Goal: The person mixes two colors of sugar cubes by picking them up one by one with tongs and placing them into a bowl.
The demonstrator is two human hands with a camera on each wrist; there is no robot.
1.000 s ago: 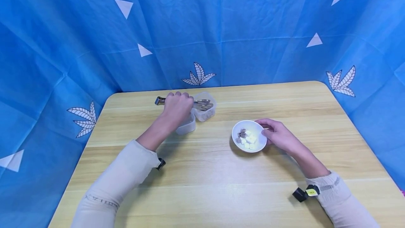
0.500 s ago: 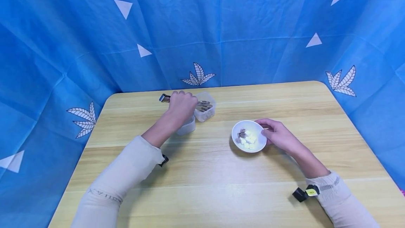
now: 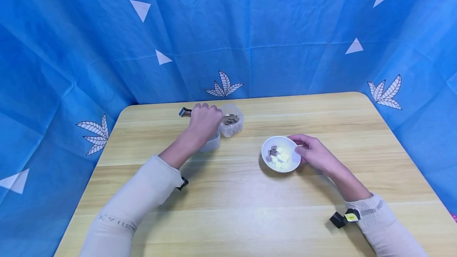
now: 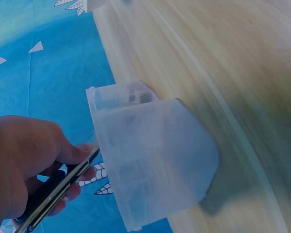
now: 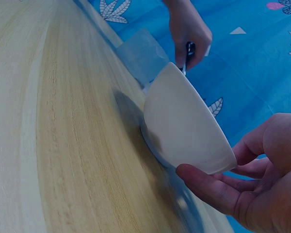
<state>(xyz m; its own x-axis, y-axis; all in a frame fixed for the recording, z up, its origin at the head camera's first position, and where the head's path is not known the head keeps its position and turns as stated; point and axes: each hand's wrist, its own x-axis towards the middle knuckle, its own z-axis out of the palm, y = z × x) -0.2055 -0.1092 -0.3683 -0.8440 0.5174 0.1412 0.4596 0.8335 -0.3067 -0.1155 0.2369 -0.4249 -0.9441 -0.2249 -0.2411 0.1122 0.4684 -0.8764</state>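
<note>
My left hand [image 3: 205, 120] grips the dark handle of a pair of metal tongs [image 4: 56, 191], held sideways. The tongs' tips reach into the far clear plastic container [image 3: 230, 132], where small brown cubes [image 4: 145, 98] lie. Beneath my left hand and wrist is a second clear container [image 3: 211, 144], partly covered by them. Toward the right of the table, my right hand [image 3: 314, 152] holds a white bowl [image 5: 184, 116] by its side, thumb and fingers at the rim. White cubes [image 3: 282, 158] and a few brown cubes [image 3: 273, 150] lie inside the bowl.
The wooden table [image 3: 228, 209] runs back to a blue patterned curtain [image 3: 228, 19], which also hangs along both sides. A small black device [image 3: 338, 219] is at the right wrist; another [image 3: 182, 183] sits by the left cuff.
My left hand has shifted slightly right, and the tongs' tips look closer together over the far container. My right hand and the bowl stay in place.
</note>
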